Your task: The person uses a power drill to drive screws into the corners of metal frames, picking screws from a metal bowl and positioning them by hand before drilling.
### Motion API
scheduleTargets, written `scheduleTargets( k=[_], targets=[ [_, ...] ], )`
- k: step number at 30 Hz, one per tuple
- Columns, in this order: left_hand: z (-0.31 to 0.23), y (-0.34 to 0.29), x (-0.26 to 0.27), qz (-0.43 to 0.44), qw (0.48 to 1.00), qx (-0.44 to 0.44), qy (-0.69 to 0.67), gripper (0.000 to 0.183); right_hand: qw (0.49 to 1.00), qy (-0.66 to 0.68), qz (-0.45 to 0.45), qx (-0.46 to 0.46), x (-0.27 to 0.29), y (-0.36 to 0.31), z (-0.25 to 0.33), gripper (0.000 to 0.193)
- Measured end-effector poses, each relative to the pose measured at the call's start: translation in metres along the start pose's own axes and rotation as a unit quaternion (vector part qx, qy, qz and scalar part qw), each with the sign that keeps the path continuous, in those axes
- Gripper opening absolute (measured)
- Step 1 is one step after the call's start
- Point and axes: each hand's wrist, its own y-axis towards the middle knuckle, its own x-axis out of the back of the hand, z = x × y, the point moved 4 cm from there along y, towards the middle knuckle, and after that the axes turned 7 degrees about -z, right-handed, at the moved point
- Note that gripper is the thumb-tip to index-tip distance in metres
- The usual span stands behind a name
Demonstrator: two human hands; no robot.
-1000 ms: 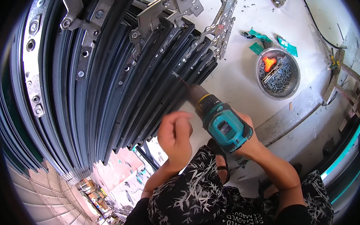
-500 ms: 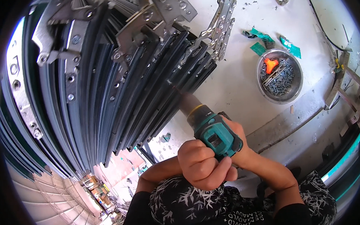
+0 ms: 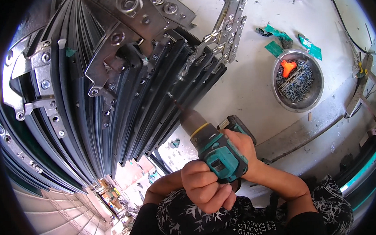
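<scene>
A teal and black cordless drill point(image 3: 223, 158) is in my right hand point(image 3: 245, 150), its fingers wrapped around the handle below the body. The thin bit points up and left at a dark metal profile point(image 3: 162, 102) in the packed row; I cannot tell whether the tip touches. My left hand point(image 3: 205, 186) is curled closed just left of the drill's rear end; whatever lies inside the fingers is hidden. Silvery hinge arms point(image 3: 230, 27) and a bracket plate point(image 3: 113, 36) are fixed on the profiles' ends.
A steel bowl point(image 3: 319, 97) of screws holds an orange three-lobed piece point(image 3: 288, 67). Torn green packaging point(image 3: 311, 47) lies behind it on the white surface point(image 3: 254, 93). A black cable point(image 3: 339, 22) runs down the right side, near metal pieces point(image 3: 359, 89). Shelving stands far lower left.
The drill has shifted slightly left and tilted, bringing its battery into view. My left hand has moved down and left, still closed. The whole view has shifted a little, with the brackets looking larger.
</scene>
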Motion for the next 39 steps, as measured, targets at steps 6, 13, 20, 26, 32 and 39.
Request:
scheduleTargets(
  k=[6, 13, 20, 26, 32, 39],
  targets=[
    [0.001, -0.002, 0.007, -0.02, 1.0, 0.017, 0.016, 0.02, 0.999, -0.033, 0.019, -0.005, -0.005, 0.007, 0.005, 0.033],
    [0.006, -0.013, 0.015, -0.03, 0.999, 0.013, -0.011, 0.021, 0.989, -0.134, -0.041, 0.053, 0.0, 0.004, 0.006, 0.032],
    [0.041, -0.036, 0.03, -0.245, 0.726, 0.623, -0.156, 0.019, 0.996, -0.084, -0.031, 0.007, 0.009, -0.012, -0.001, 0.041],
    [0.05, -0.125, 0.03, -0.284, 0.239, 0.821, -0.434, 0.015, 0.997, -0.072, -0.037, -0.014, 0.026, -0.056, 0.009, 0.039],
    [0.07, -0.076, 0.002, -0.155, 0.438, 0.755, -0.463, 0.031, 0.998, -0.005, -0.049, -0.043, 0.04, -0.071, 0.024, 0.036],
    [0.054, 0.018, 0.0, -0.022, 0.549, 0.699, -0.457, 0.028, 0.981, -0.144, -0.125, 0.04, 0.068, -0.082, 0.026, 0.026]
  ],
)
